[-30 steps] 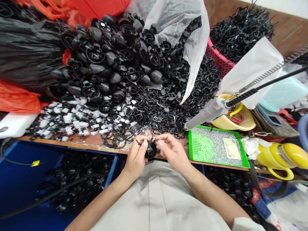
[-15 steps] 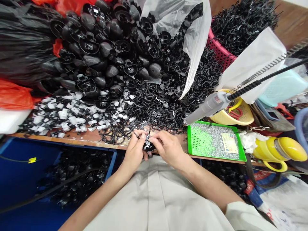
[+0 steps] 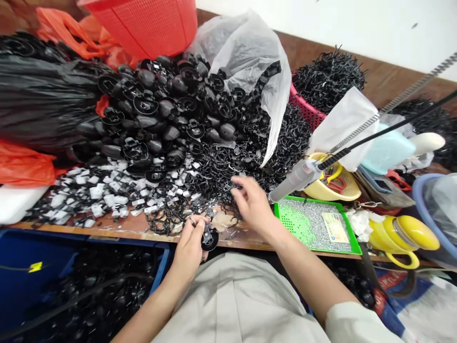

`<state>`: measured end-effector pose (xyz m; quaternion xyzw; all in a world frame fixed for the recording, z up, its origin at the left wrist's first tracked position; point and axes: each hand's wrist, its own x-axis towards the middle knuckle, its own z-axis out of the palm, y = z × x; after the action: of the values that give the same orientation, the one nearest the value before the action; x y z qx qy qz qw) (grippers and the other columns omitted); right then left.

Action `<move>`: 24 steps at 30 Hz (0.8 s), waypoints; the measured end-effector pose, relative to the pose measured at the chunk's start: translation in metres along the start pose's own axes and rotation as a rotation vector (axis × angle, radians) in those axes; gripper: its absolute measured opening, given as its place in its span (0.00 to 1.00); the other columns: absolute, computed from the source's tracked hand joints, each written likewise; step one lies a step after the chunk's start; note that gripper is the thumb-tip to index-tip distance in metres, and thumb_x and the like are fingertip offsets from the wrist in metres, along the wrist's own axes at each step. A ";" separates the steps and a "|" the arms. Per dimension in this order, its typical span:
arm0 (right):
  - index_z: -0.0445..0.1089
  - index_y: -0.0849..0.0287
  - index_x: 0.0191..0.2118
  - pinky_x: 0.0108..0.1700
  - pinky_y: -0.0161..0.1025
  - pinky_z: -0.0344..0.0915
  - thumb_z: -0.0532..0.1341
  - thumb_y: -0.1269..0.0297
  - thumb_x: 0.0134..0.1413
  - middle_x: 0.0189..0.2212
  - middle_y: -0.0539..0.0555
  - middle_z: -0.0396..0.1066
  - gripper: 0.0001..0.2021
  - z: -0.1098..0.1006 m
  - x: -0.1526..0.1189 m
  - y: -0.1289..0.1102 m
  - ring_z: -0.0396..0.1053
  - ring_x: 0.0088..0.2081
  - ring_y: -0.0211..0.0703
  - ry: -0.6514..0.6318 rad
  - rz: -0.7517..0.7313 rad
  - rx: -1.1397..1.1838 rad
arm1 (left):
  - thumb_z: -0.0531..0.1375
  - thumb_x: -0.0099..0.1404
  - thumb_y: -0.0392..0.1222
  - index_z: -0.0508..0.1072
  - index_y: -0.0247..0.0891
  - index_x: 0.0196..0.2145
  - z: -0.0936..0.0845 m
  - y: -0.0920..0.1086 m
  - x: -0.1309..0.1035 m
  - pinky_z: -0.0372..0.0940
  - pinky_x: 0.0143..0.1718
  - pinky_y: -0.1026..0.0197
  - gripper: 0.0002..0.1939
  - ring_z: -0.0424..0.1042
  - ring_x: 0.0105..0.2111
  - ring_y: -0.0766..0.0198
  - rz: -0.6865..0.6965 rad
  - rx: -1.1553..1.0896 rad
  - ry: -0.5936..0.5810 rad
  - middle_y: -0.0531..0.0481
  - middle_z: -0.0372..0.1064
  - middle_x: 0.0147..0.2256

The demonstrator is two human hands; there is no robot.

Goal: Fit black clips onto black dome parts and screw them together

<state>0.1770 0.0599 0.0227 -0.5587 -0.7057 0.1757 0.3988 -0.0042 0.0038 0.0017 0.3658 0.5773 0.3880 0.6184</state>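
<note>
Holds, in the left hand (image 3: 190, 243), a black plastic part with a round flange (image 3: 210, 239), clamped between thumb and fingers at its left side. Keeps the flange turned toward the body, at the front edge of the brown wooden tabletop (image 3: 246, 236). Shows a thin dark piece (image 3: 193, 221) at the left fingertips. Extends the right hand (image 3: 252, 202) over the front of a loose heap of thin, curved black plastic strips (image 3: 214, 178), with thumb and fingers apart and slightly curled. Cannot tell from this angle whether in contact with a strip.

To the left of the strips: a spread of small white and black plastic clips (image 3: 103, 190). Behind the clips: a tall pile of rounded, ribbed black plastic housings (image 3: 150, 124), partly beside a translucent plastic bag (image 3: 246, 43). Behind the pile: a red plastic mesh basket (image 3: 143, 24).

To the right of the right hand: a slanted grey cylindrical power tool (image 3: 294, 180), tip near the back left corner of a shallow green plastic tray (image 3: 293, 218). In the tray: many small silver metal pieces (image 3: 321, 209) and a pale printed card (image 3: 335, 227). Behind the tray: a pale yellow plastic bowl (image 3: 342, 196). Beside it: a bright yellow handled flask (image 3: 387, 234).
</note>
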 end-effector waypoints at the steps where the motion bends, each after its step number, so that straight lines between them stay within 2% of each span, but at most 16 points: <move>1: 0.62 0.55 0.59 0.48 0.47 0.68 0.54 0.72 0.61 0.55 0.63 0.64 0.21 -0.001 0.018 0.007 0.67 0.52 0.51 0.080 0.024 -0.110 | 0.54 0.64 0.56 0.64 0.43 0.39 0.000 0.000 -0.001 0.49 0.09 0.72 0.15 0.56 0.13 0.74 -0.008 0.004 -0.008 0.59 0.59 0.25; 3: 0.56 0.53 0.63 0.45 0.53 0.69 0.52 0.77 0.57 0.62 0.66 0.53 0.29 -0.003 0.051 0.019 0.70 0.48 0.55 0.131 0.145 -0.326 | 0.54 0.65 0.56 0.63 0.43 0.40 -0.001 0.000 -0.003 0.47 0.08 0.72 0.15 0.58 0.12 0.73 -0.035 0.025 -0.039 0.59 0.60 0.24; 5: 0.61 0.55 0.60 0.42 0.56 0.69 0.50 0.78 0.56 0.59 0.69 0.58 0.27 -0.004 0.072 0.025 0.72 0.43 0.57 0.119 0.246 -0.444 | 0.53 0.65 0.56 0.62 0.43 0.41 -0.001 0.000 -0.007 0.48 0.08 0.72 0.15 0.61 0.12 0.71 -0.055 0.030 -0.073 0.59 0.61 0.23; 7: 0.67 0.58 0.54 0.43 0.57 0.68 0.49 0.77 0.57 0.51 0.67 0.67 0.21 -0.006 0.077 0.026 0.72 0.43 0.58 0.143 0.233 -0.455 | 0.54 0.64 0.57 0.61 0.43 0.42 -0.004 -0.001 -0.010 0.52 0.08 0.71 0.16 0.64 0.13 0.69 -0.053 -0.001 -0.095 0.59 0.62 0.22; 10: 0.69 0.58 0.51 0.52 0.50 0.67 0.49 0.76 0.60 0.47 0.61 0.72 0.18 -0.003 0.051 0.022 0.70 0.50 0.52 0.166 -0.037 -0.310 | 0.55 0.64 0.57 0.59 0.43 0.41 -0.010 -0.003 -0.010 0.56 0.09 0.70 0.17 0.66 0.14 0.68 -0.047 -0.060 -0.101 0.59 0.64 0.24; 12: 0.69 0.58 0.51 0.54 0.44 0.67 0.50 0.77 0.59 0.49 0.60 0.72 0.18 0.005 0.018 0.020 0.69 0.52 0.47 0.057 -0.247 -0.188 | 0.55 0.63 0.57 0.59 0.43 0.40 -0.014 -0.005 -0.009 0.57 0.09 0.70 0.17 0.67 0.15 0.67 -0.049 -0.079 -0.096 0.58 0.64 0.23; 14: 0.70 0.56 0.50 0.52 0.42 0.69 0.51 0.78 0.58 0.48 0.58 0.73 0.19 0.015 -0.017 0.021 0.70 0.51 0.45 -0.129 -0.323 -0.127 | 0.56 0.63 0.57 0.59 0.42 0.40 -0.016 -0.006 -0.007 0.58 0.09 0.69 0.17 0.67 0.15 0.67 -0.051 -0.086 -0.087 0.58 0.64 0.23; 15: 0.71 0.56 0.50 0.52 0.43 0.69 0.52 0.77 0.58 0.48 0.58 0.73 0.18 0.019 -0.032 0.022 0.70 0.51 0.45 -0.197 -0.306 -0.126 | 0.56 0.63 0.56 0.59 0.42 0.39 -0.016 -0.006 -0.006 0.59 0.09 0.69 0.17 0.67 0.15 0.67 -0.053 -0.088 -0.085 0.59 0.64 0.22; 16: 0.71 0.56 0.49 0.51 0.43 0.70 0.52 0.77 0.58 0.48 0.58 0.73 0.17 0.023 -0.044 0.024 0.70 0.50 0.45 -0.210 -0.266 -0.127 | 0.56 0.63 0.56 0.59 0.42 0.39 -0.016 -0.006 -0.005 0.59 0.09 0.69 0.17 0.67 0.15 0.66 -0.054 -0.090 -0.086 0.59 0.64 0.22; 18: 0.71 0.57 0.48 0.50 0.44 0.71 0.53 0.76 0.59 0.47 0.59 0.73 0.15 0.024 -0.056 0.028 0.71 0.49 0.45 -0.166 -0.184 -0.119 | 0.56 0.63 0.56 0.59 0.42 0.40 -0.015 -0.006 -0.004 0.59 0.09 0.68 0.17 0.67 0.15 0.66 -0.058 -0.091 -0.092 0.59 0.63 0.22; 20: 0.71 0.56 0.47 0.49 0.44 0.71 0.54 0.74 0.59 0.45 0.58 0.72 0.14 0.019 -0.055 0.029 0.71 0.47 0.45 -0.075 -0.138 -0.104 | 0.56 0.63 0.56 0.59 0.42 0.39 -0.014 -0.005 -0.003 0.59 0.09 0.68 0.16 0.67 0.15 0.66 -0.062 -0.091 -0.099 0.59 0.63 0.22; 24: 0.71 0.55 0.47 0.50 0.46 0.70 0.56 0.71 0.60 0.46 0.58 0.69 0.13 0.003 -0.035 0.026 0.69 0.48 0.46 0.095 -0.124 -0.143 | 0.56 0.63 0.55 0.59 0.42 0.39 -0.013 -0.002 -0.002 0.59 0.09 0.69 0.16 0.67 0.15 0.67 -0.061 -0.106 -0.112 0.58 0.64 0.23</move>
<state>0.1940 0.0367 -0.0099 -0.5487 -0.7300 0.0731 0.4007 -0.0171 0.0009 -0.0003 0.3358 0.5313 0.3782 0.6796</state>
